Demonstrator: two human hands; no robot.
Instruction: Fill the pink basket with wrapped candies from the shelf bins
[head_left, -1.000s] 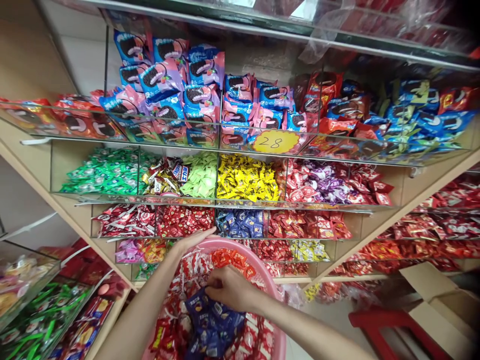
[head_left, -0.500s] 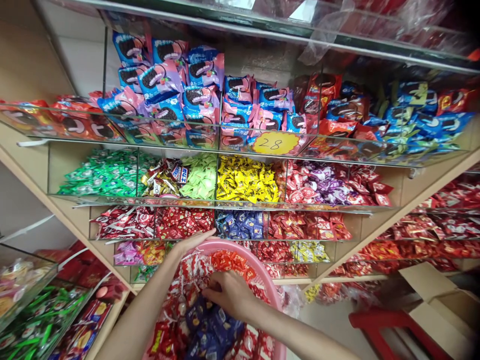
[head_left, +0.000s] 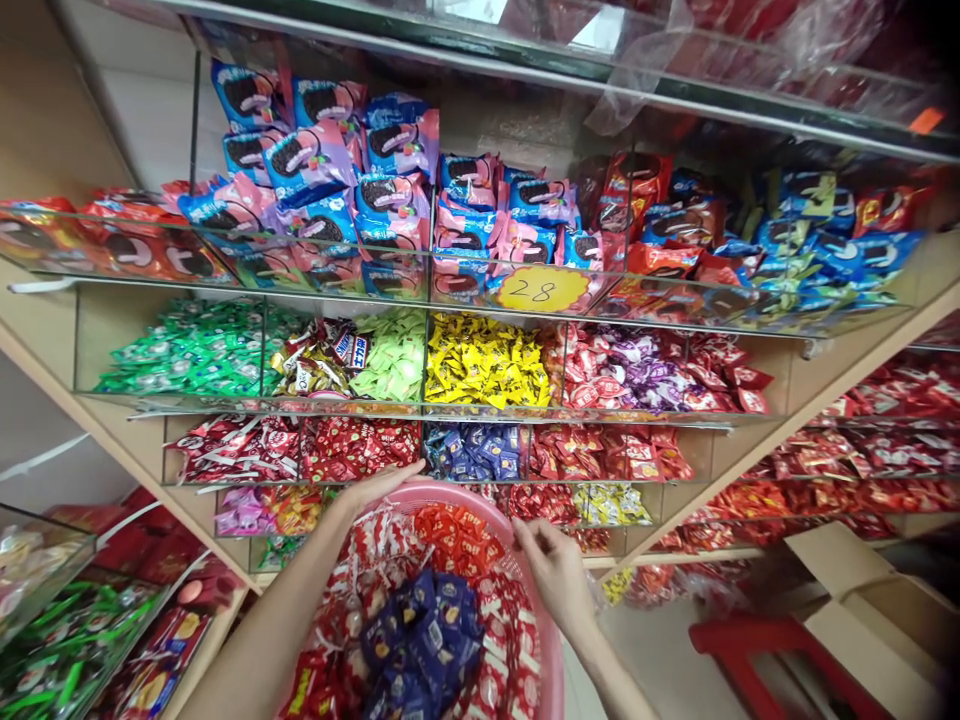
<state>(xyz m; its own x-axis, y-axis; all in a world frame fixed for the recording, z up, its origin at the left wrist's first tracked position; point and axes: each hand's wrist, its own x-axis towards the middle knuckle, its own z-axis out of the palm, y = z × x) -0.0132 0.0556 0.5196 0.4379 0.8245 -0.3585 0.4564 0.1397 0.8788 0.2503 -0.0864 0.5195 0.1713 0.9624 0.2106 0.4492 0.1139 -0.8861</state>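
A round pink plastic basket point(head_left: 553, 655) full of wrapped sweets fills the lower middle. Over its far left rim lies my left hand point(head_left: 379, 487), holding the basket, fingers stretched along the edge toward the shelf and thumb hidden. At the right rim, my right hand point(head_left: 553, 562) has its fingers bent, the fingertips at the edge; the far side of its grip is hidden. Dark blue wrapped sweets point(head_left: 424, 640) are heaped in the basket's middle. Around them are orange-red packets point(head_left: 457, 535), red-and-white sweets point(head_left: 491, 690) and a red packet with yellow lettering point(head_left: 304, 685).
Glass-fronted shelves rise ahead, holding blue-and-pink cookie packs point(head_left: 311, 165), green sweets point(head_left: 199, 345), yellow sweets point(head_left: 487, 362) and blue sweets point(head_left: 476, 452). A yellow price tag point(head_left: 543, 289) reads 28. At lower right are a red stool point(head_left: 750, 640) and an open cardboard box point(head_left: 862, 620).
My right hand has moved from above the blue sweets inside the basket out to the right rim. My left hand stays at the far left rim. The view has shifted slightly.
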